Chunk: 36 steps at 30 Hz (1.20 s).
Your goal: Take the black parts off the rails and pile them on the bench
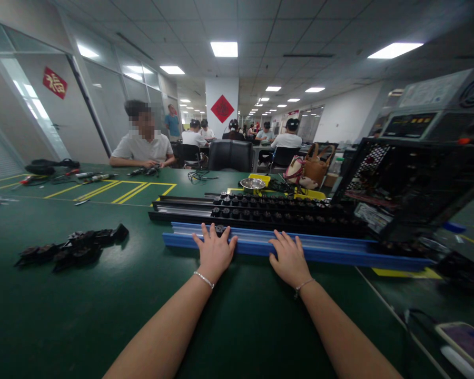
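Note:
A long blue rail (335,251) lies across the green table in front of me. My left hand (215,248) rests on its left part with fingers spread, around a small black part (220,229) that sits in the channel. Farther right, my right hand (289,257) lies on the rail's near side, its fingers apart and nothing visible in them. Just behind are black rails (181,213) holding several round black parts (245,214) in rows.
Black parts (82,246) are heaped at the left. A metal bowl (253,183) stands behind the rails, an open computer case (398,184) at the right, a phone (464,342) at the near right. A person (142,139) sits across the table.

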Tool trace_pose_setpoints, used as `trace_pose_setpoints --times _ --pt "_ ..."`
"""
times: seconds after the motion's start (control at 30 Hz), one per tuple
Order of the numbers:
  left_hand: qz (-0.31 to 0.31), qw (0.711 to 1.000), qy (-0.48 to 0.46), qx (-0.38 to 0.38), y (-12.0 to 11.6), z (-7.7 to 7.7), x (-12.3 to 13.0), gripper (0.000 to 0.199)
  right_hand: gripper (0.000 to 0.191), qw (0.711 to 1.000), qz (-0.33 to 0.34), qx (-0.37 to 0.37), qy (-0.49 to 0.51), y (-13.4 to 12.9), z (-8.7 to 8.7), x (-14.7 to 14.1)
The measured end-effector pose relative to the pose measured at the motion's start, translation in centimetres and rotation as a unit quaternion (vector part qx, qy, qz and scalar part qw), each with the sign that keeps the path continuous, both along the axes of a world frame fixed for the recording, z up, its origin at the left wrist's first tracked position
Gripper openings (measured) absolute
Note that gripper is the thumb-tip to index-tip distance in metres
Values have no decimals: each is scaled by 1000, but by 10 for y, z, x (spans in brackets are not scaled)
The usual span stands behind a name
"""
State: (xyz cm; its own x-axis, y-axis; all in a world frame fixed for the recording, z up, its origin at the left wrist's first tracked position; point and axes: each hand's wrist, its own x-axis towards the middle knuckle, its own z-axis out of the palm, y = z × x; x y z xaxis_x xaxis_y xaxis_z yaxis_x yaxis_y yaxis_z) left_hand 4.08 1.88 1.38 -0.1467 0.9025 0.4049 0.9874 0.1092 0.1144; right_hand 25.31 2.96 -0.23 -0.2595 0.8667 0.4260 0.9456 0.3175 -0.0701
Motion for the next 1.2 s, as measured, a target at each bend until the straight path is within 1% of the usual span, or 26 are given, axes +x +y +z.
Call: trace_pose_setpoints --times 0.13,0.27,0.47,0.67,0.87,1.2 --pt "8 1000 -9 -16 1 1 -2 53 35 1000 1 1 -1 1 -1 0" --pt "2 999 -23 -26 3 -1 -3 58 35 1000 -2 2 -1 1 -1 0" --pt "-1 1000 -15 -11 2 -2 -4 60 35 1000 -1 -4 0 1 0 0" --pt "23 999 -33 -6 3 2 -7 59 35 1000 0 -8 -2 0 2 0" --pt "30 998 -50 -13 4 3 -10 57 35 1000 -1 -6 -3 0 1 0" --pt "34 998 -50 -10 8 -2 -16 57 35 1000 1 -8 -4 -1 2 0"
